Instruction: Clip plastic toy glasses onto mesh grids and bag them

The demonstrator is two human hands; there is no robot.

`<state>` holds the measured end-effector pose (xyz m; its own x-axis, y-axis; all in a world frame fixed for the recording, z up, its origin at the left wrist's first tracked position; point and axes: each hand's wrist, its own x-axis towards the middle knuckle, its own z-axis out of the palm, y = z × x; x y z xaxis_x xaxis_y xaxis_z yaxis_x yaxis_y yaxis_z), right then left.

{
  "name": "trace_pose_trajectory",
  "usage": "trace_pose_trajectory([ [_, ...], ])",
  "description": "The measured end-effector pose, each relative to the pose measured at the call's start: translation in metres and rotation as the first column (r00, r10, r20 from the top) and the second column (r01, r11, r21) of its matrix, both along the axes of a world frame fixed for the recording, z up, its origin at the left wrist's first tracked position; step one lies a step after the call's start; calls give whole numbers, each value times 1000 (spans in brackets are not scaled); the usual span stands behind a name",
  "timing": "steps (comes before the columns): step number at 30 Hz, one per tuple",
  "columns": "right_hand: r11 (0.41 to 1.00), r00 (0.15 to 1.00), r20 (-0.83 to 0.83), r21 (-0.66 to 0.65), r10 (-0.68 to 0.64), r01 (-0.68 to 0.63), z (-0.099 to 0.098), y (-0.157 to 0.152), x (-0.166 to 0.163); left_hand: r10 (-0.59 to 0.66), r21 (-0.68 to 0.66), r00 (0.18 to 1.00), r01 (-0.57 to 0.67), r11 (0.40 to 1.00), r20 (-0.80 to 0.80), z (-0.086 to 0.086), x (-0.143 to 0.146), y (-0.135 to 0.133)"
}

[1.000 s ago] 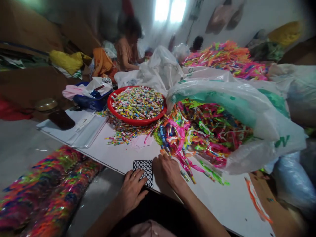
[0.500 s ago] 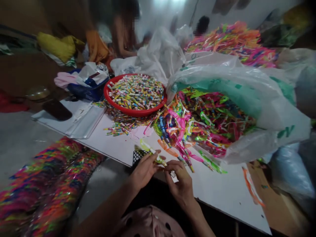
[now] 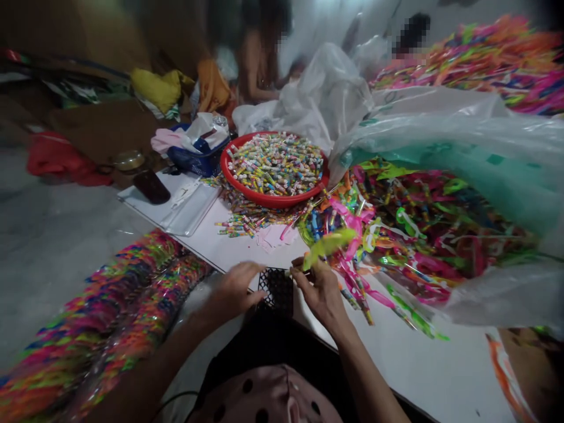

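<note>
My right hand (image 3: 321, 291) is closed, pinching a slim translucent yellow-green plastic piece (image 3: 329, 247) that tilts up to the right, slightly blurred. What its fingertips cover at the lower end I cannot make out. Smeared a little by motion, my left hand (image 3: 235, 291) has its thumb and fingers apart, with nothing visible between them. Between the two hands, at the table's front edge, lies a black perforated mesh (image 3: 278, 289). Just beyond my right hand, similar bright plastic pieces with patterned sticks (image 3: 355, 273) spill from a large plastic bag (image 3: 445, 138).
A red basin (image 3: 275, 201) full of short patterned sticks stands on the white table (image 3: 405, 358), more sticks around it. Left of it are a blue basket (image 3: 194, 160) and a dark phone-like object (image 3: 152, 187). Bagged colourful pieces (image 3: 106, 294) lie low left. A person (image 3: 258, 70) sits beyond.
My hands have come apart; the left has let go of the yellow-green piece and moved left. My right hand has raised the piece. The view has swung left, baring more of the mesh.
</note>
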<state>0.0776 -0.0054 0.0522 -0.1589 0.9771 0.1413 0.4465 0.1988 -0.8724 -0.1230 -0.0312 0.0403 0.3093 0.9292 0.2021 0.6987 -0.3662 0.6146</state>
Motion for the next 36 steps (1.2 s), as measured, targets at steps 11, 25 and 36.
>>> trace_pose_trajectory([
  [11, 990, 990, 106, -116, 94, -81, -57, 22, -23, 24, 177, 932, 44, 983, -362, -61, 53, -37],
  [25, 979, 912, 354, -68, 206, -194, -44, 33, -26, 28, 269, 946, 63, 961, -322, -71, 43, -33],
  [36, 973, 706, 671, -114, 226, -203, -52, 35, -36, 80, 338, 944, 35, 941, -321, -76, 44, -31],
])
